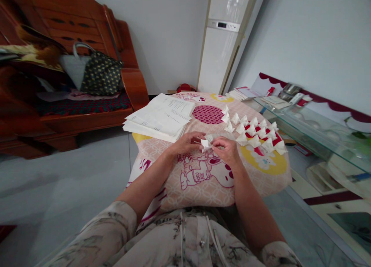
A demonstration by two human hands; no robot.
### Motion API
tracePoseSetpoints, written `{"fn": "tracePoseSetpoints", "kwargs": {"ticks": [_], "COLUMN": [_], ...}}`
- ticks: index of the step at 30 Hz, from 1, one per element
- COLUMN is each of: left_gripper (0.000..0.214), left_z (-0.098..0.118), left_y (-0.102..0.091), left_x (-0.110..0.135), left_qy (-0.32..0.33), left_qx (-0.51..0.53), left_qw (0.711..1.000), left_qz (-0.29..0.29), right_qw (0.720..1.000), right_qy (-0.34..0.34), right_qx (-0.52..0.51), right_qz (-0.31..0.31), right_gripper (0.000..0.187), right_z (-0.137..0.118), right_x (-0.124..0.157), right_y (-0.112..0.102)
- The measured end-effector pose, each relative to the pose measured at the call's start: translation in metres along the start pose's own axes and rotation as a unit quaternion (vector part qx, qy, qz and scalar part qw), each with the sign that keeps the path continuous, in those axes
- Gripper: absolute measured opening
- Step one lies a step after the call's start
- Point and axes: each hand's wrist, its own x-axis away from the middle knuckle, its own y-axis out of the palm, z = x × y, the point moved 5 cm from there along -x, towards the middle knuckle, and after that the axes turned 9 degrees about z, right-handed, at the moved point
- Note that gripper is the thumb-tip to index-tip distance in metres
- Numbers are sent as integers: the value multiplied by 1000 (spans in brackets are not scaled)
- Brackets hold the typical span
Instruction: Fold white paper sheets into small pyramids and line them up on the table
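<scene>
A small piece of folded white paper point(205, 144) is held between my two hands, just above the patterned tablecloth point(197, 197). My left hand point(189, 142) pinches its left side with thumb and fingers. On the opposite side, my right hand point(227, 149) grips the right edge, fingers curled in. To the right, several folded paper pyramids point(255, 142) stand in rows on the cloth. A stack of printed paper sheets point(162, 116) lies beyond my left hand.
A glass-topped cabinet point(319, 124) with metal containers stands close at the right. On the left is a wooden bench point(98, 116) with a dotted bag point(101, 73) on it. A tall white air conditioner point(220, 46) stands at the back. More papers point(242, 93) lie at the table's far right.
</scene>
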Motion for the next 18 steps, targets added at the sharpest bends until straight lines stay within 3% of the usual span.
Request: {"fn": "tracePoseSetpoints", "kwargs": {"ticks": [6,11,14,18], "left_gripper": [29,30,32,36], "left_z": [-10,-5,-2,-1], "left_y": [-4,-8,-8,-7], "left_x": [-4,-4,-3,-2], "left_qy": [14,48,54,41], "left_qx": [-47,-88,-91,-91], "left_qw": [998,992,992,992], "left_qz": [35,78,76,75], "right_qw": [999,991,989,990], "right_qy": [39,118,136,142], "right_qx": [-5,-46,-26,-8], "right_qz": [0,-34,-46,-18], "right_gripper": [5,21,18,24], "right_z": [11,25,25,19], "right_x": [3,8,8,4], "right_y": [2,8,7,2]}}
